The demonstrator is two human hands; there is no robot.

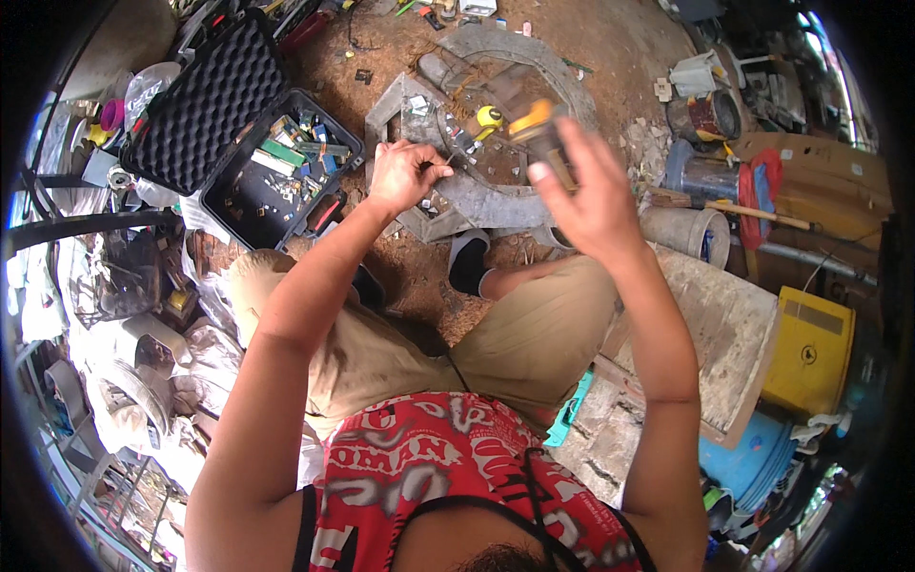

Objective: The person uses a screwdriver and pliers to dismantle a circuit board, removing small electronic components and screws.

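My left hand (408, 174) is closed in a pinch above the near left part of a grey, many-sided frame (491, 202) on the ground. What its fingers hold, if anything, is too small to make out. My right hand (593, 195), smeared by motion, grips a yellow-and-black tool (545, 143) between thumb and fingers, over the frame's right side. The tool's exact kind is blurred. Inside the frame lies a round yellow object (489, 116) that looks like a tape measure, with small metal-looking pieces beside it.
Left of the frame stands an open black case (262, 224) with a foam-lined lid, holding small boxes and loose bits. At right are a worn wooden board (720, 329), a whitish bucket (701, 234), a yellow case (810, 348) and a blue tub (753, 458). Scraps litter the brown ground.
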